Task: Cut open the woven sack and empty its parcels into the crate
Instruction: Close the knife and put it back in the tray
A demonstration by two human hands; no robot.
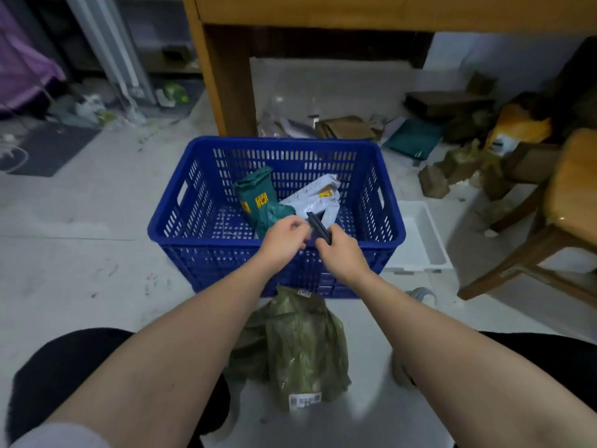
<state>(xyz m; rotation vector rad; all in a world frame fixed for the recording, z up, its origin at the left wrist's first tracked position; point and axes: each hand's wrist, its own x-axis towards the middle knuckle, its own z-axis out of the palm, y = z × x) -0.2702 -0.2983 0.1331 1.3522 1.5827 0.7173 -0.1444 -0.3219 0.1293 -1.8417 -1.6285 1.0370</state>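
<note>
A blue slotted crate (193, 202) stands on the floor ahead of me. Inside it lie two green parcels (256, 192) with yellow labels and a white parcel (318, 197). Both hands hover over the crate's near rim. My right hand (342, 253) grips a dark utility knife (318, 226) that points up and away. My left hand (284, 239) has its fingers curled close to the knife; blur hides whether they touch it. The olive-green woven sack (300, 344) lies crumpled and flat on the floor between my knees, with a white barcode label at its near end.
A wooden table leg (226, 85) rises behind the crate, with flattened cardboard and mailers under the table. A white tray (420, 240) sits right of the crate, a wooden chair (549, 221) further right. A dark mat (48, 150) lies at the left.
</note>
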